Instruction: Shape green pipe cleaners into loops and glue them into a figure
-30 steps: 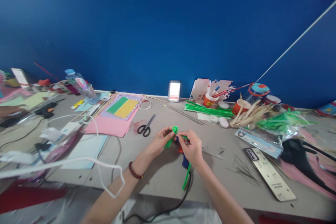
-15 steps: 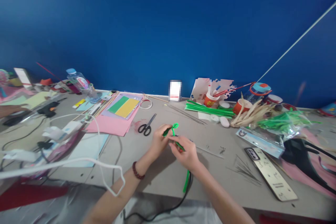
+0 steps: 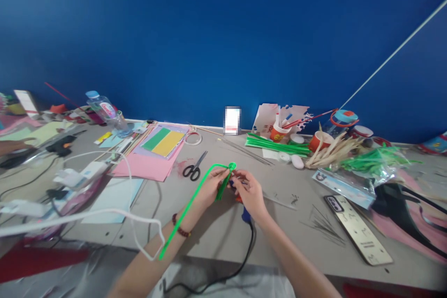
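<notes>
Over the middle of the grey table (image 3: 223, 233), my left hand (image 3: 211, 187) and my right hand (image 3: 248, 192) pinch a bright green pipe cleaner (image 3: 195, 198). Its top end is curled into a small loop just above my fingers. A long free tail sweeps down to the left, across my left forearm. Both hands have their fingers closed on the stem near the loop. Under my right hand lies a blue and red glue gun (image 3: 245, 214) with a black cord running toward me.
Black scissors (image 3: 194, 169) lie left of my hands beside pink paper (image 3: 146, 167). A bundle of green pipe cleaners (image 3: 275, 145), cups and sticks stand at the back right. A phone (image 3: 334, 203) and a metal ruler (image 3: 363, 236) lie at the right. Cables clutter the left.
The pipe cleaner's long tail, which hung down below my right hand, has swung over to the left and now crosses my left forearm. Both hands stay at the looped end.
</notes>
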{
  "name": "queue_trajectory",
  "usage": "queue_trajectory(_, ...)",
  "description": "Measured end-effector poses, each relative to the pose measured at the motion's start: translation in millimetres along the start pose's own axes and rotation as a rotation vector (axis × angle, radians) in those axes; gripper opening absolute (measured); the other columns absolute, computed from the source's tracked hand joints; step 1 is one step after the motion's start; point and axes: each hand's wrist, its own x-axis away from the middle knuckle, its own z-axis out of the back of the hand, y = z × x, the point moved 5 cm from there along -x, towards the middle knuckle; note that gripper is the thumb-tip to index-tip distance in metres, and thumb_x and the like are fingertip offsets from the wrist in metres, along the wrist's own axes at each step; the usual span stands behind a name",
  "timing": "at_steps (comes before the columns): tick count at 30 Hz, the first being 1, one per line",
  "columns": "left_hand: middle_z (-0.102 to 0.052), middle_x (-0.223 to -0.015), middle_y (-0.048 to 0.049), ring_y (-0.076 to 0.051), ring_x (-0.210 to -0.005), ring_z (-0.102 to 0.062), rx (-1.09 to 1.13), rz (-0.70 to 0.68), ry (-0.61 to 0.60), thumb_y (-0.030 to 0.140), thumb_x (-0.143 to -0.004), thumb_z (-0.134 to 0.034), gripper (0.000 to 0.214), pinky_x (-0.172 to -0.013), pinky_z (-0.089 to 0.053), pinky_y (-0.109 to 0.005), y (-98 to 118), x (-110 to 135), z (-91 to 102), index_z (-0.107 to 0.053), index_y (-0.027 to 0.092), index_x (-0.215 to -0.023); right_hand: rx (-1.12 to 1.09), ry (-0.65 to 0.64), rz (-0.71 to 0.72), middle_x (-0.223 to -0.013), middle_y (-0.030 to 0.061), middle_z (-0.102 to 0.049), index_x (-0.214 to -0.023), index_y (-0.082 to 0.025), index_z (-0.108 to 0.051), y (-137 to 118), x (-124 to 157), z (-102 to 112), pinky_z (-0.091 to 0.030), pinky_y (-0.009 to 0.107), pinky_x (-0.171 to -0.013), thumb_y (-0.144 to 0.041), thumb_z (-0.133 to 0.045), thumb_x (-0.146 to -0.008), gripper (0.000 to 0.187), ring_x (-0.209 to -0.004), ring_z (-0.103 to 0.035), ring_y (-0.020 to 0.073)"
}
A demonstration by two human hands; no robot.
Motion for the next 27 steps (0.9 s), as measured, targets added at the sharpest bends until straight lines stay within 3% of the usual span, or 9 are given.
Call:
queue_trajectory(4,-0.063,-0.065,-0.0022,-0.011,-0.056,-0.055,0.027,0.017,-0.064,0.036,-0.064,-0.075,0.029,-0.055,-0.043,-0.024,-7.5,0.7,-5.9,-0.066,0.012,-0.078,-0.088,0.043,-0.055,-0.067,0.0002,-0.062,-0.087,-0.017,-0.062,0.7,-2.1,3.3,-0.047,0.021,-0.044,-0.038,-0.065,-0.072,0.026,-0.048,-0.053,0.0098)
queue_trajectory(7,-0.065,-0.074,-0.0017,-0.011,-0.061,-0.058,0.069,-0.013,-0.035,0.03,-0.06,-0.079,0.028,-0.059,-0.045,-0.024,-8.7,0.6,-4.7,-0.064,0.015,-0.078,-0.118,0.06,-0.098,-0.066,0.0005,-0.063,-0.085,-0.016,-0.065,4.0,-2.6,5.7,-0.046,0.021,-0.042,-0.039,-0.067,-0.07,0.027,-0.044,-0.05,0.0082)
queue_trajectory(11,-0.064,-0.066,-0.0008,-0.011,-0.058,-0.056,-0.016,-0.021,0.009,0.032,-0.059,-0.078,0.026,-0.057,-0.043,-0.023,-4.0,4.9,-6.4,-0.063,0.014,-0.073,-0.15,0.112,-0.17,-0.063,-0.0004,-0.063,-0.08,-0.016,-0.066,11.2,-3.0,9.6,-0.042,0.02,-0.037,-0.042,-0.069,-0.067,0.03,-0.042,-0.048,0.0074)
queue_trajectory(17,-0.06,-0.061,-0.0009,-0.012,-0.059,-0.052,-0.271,-0.233,0.139,0.035,-0.066,-0.071,0.023,-0.057,-0.041,-0.023,14.8,11.7,-6.1,-0.064,0.014,-0.062,-0.132,0.116,-0.178,-0.061,0.0003,-0.063,-0.08,-0.015,-0.066,10.0,-0.5,6.6,-0.04,0.019,-0.036,-0.041,-0.072,-0.064,0.031,-0.04,-0.047,0.0075)
queue_trajectory(23,-0.057,-0.067,-0.0022,-0.013,-0.067,-0.051,-0.362,-0.375,0.159,0.033,-0.067,-0.07,0.021,-0.056,-0.039,-0.021,21.9,10.7,-3.1,-0.063,0.015,-0.058,-0.143,0.089,-0.146,-0.069,0.0027,-0.066,-0.082,-0.016,-0.067,7.1,3.2,-2.6,-0.044,0.02,-0.039,-0.039,-0.073,-0.063,0.031,-0.047,-0.054,0.0106)
queue_trajectory(27,-0.057,-0.068,-0.0006,-0.012,-0.063,-0.053,-0.309,-0.301,0.167,0.031,-0.064,-0.072,0.018,-0.055,-0.041,-0.02,12.9,9.2,-1.6,-0.063,0.015,-0.064,-0.164,0.119,-0.16,-0.069,0.0037,-0.067,-0.082,-0.016,-0.067,6.6,4.1,-3.7,-0.045,0.021,-0.039,-0.041,-0.073,-0.062,0.032,-0.052,-0.058,0.0141)
